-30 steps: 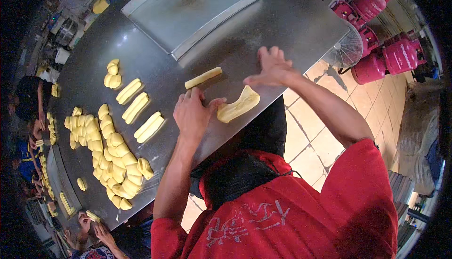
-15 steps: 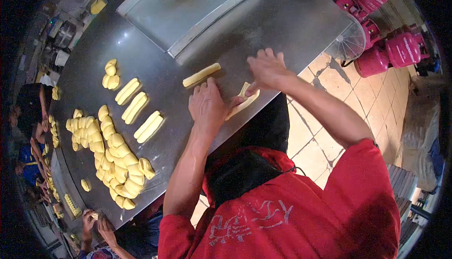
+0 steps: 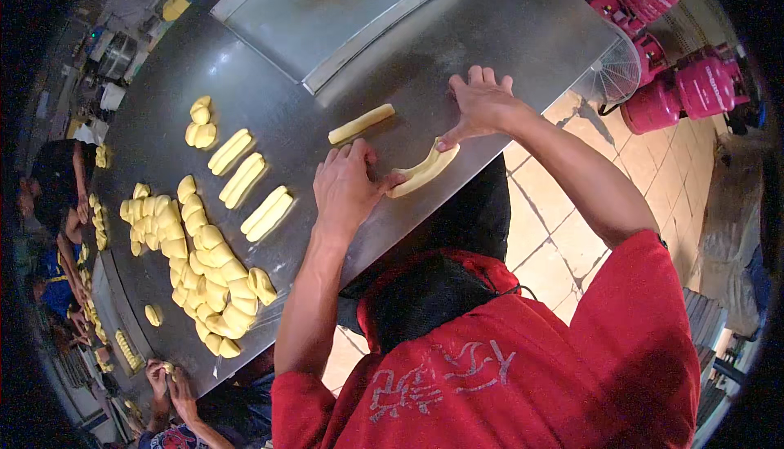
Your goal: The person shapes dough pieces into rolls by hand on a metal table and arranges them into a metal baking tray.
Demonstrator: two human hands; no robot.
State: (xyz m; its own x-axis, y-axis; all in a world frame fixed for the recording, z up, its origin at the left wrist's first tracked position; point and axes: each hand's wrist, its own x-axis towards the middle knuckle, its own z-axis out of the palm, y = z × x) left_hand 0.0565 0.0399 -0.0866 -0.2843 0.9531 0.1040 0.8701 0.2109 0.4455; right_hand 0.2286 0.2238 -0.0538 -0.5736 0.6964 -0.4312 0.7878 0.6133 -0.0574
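Observation:
A flattened, slightly curved strip of yellow dough [image 3: 423, 174] lies near the table's front edge. My left hand [image 3: 347, 187] has its thumb on the strip's left end, with its fingers bent and resting on the metal. At the other end the thumb of my right hand [image 3: 486, 107] presses down, its fingers spread above the table. Just beyond the strip is a rolled stick of dough [image 3: 361, 124], close to my left fingertips. Three pairs of dough sticks [image 3: 242, 180] lie further left, beside a large cluster of cut dough pieces [image 3: 208, 273].
The steel table [image 3: 457, 49] carries a shallow metal tray [image 3: 327, 28] at the back. A fan [image 3: 614, 69] and pink gas cylinders [image 3: 653, 110] stand at the far right. Another person's hands [image 3: 173, 384] handle dough at the lower left; more people are along the left side.
My hands have moved apart, the left one leftward and the right one away to the right. More of the dough strip now shows between my thumbs. The view has shifted slightly.

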